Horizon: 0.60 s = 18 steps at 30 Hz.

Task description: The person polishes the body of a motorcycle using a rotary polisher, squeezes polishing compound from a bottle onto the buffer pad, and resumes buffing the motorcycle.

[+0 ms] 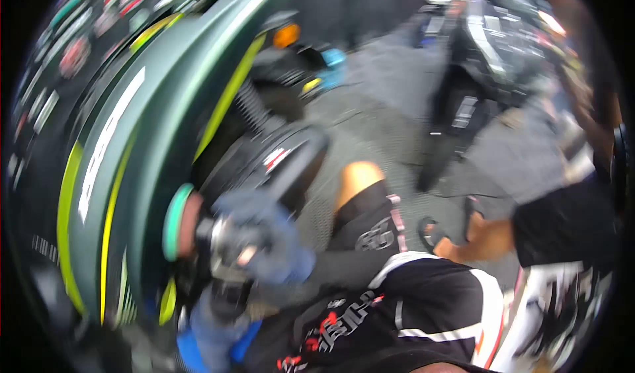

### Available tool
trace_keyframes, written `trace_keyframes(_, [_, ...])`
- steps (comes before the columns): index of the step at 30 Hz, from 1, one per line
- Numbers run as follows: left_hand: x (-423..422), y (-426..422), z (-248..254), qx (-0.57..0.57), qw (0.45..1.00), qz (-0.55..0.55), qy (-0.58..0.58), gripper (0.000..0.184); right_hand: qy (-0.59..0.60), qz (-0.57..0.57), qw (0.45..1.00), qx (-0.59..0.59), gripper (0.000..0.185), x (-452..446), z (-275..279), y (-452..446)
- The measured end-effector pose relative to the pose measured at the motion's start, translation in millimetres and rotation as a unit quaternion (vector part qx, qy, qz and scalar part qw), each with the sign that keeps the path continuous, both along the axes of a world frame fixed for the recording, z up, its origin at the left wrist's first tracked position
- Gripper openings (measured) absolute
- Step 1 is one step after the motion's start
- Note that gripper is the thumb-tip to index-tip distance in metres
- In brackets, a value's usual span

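Observation:
A hand-held polisher [228, 241] with a round teal-edged pad [177, 222] is held with the pad at the side of a green body panel [149, 141], which has yellow stripes and a white strip of lettering. Motion blur hides whether the pad touches the panel. My right hand [264, 231], in a blue-grey glove, is closed over the polisher's body. Lower down, my left hand [215, 323], in a similar glove, is by the dark lower part of the tool; its fingers are smeared.
Just beyond my hands are a black seat-like part [278, 161] and an orange lamp [286, 36] of a motorcycle. Another dark motorcycle [489, 49] stands on the grey floor mat. A person in black shorts [562, 224] and sandals stands at the right, near my bent knee [362, 178].

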<state>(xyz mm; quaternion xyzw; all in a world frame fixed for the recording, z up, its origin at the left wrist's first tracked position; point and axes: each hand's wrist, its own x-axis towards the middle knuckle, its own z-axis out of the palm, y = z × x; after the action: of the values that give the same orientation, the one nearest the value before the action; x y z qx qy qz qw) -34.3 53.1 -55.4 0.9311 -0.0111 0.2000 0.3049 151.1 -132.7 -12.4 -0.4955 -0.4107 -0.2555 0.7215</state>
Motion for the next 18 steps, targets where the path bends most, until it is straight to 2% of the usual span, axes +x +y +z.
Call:
trace_keyframes(2, [11, -18, 41, -0.015, 0.991, 0.033, 0.126, 0.068, 0.055, 0.009, 0.998, -0.008, 0.057, 13, -8, -1])
trace_keyframes(3, [12, -20, 41, 0.009, 0.991, 0.046, 0.127, 0.076, 0.084, 0.016, 0.996, -0.023, 0.059, 21, -7, -3])
trace_keyframes(4, [8, -20, 38, 0.035, 0.99, 0.05, 0.125, 0.084, 0.169, 0.084, 0.982, 0.009, 0.056, 18, -6, -4])
trace_keyframes(5, [-1, -22, 41, 0.053, 0.984, 0.086, 0.145, 0.084, 0.212, 0.127, 0.969, 0.03, 0.054, 16, -7, -2])
trace_keyframes(6, [-5, -23, 44, 0.036, 0.979, 0.083, 0.185, 0.083, 0.158, 0.123, 0.978, 0.053, 0.052, 23, -15, 7])
trace_keyframes(7, [-6, -21, 48, 0.018, 0.972, 0.073, 0.222, 0.083, 0.168, 0.133, 0.976, 0.046, 0.05, 18, -17, 12])
trace_keyframes(9, [-23, -17, 53, 0.039, 0.967, 0.092, 0.235, 0.082, 0.168, 0.134, 0.976, 0.028, 0.049, 3, -27, 21])
trace_keyframes(10, [-33, -19, 58, 0.043, 0.968, 0.097, 0.228, 0.082, 0.108, 0.132, 0.984, 0.041, 0.051, -1, -31, 26])
trace_keyframes(12, [-43, -25, 72, 0.034, 0.954, 0.131, 0.266, 0.081, 0.126, 0.181, 0.974, 0.055, 0.052, -16, -38, 34])
trace_keyframes(16, [-63, -39, 91, 0.049, 0.957, 0.16, 0.238, 0.078, 0.113, 0.181, 0.97, 0.118, 0.046, -15, -29, 34])
trace_keyframes(18, [-51, -52, 107, 0.081, 0.941, 0.172, 0.28, 0.068, 0.152, 0.203, 0.955, 0.156, 0.046, -7, -33, 38])
